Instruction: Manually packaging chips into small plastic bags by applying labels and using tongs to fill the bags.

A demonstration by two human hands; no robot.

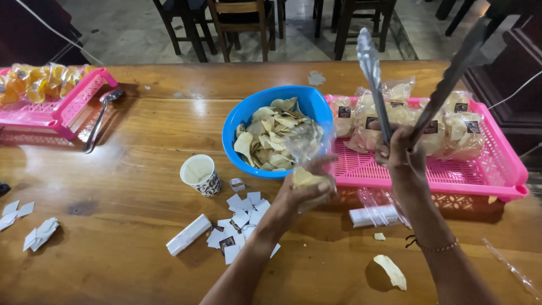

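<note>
Gripped low in the right hand (402, 153), metal tongs (389, 85) stand upright right of centre, their two arms spread wide toward the top edge of the frame. Left hand (305, 189), at centre, is closed around a clear bag (307, 144) with chips in its bottom; the bag's open mouth rises against the right rim of the blue bowl (243, 116). That bowl, full of pale chips (270, 141), sits just left of both hands and touches the left edge of the pink tray (497, 169). Sealed chip packets (451, 127) fill the tray's far half; its near half is bare mesh. Below the tray's front rim lies a stack of clear bags (374, 214). Paper labels (240, 223) lie scattered below the bowl, with a paper cup (200, 174) to their upper left. One loose chip (390, 271) lies on the table (130, 237) near the bottom edge. Bare wood spreads across the lower left. Another pink tray (62, 107) and a spoon (100, 118) sit at upper left.
</note>
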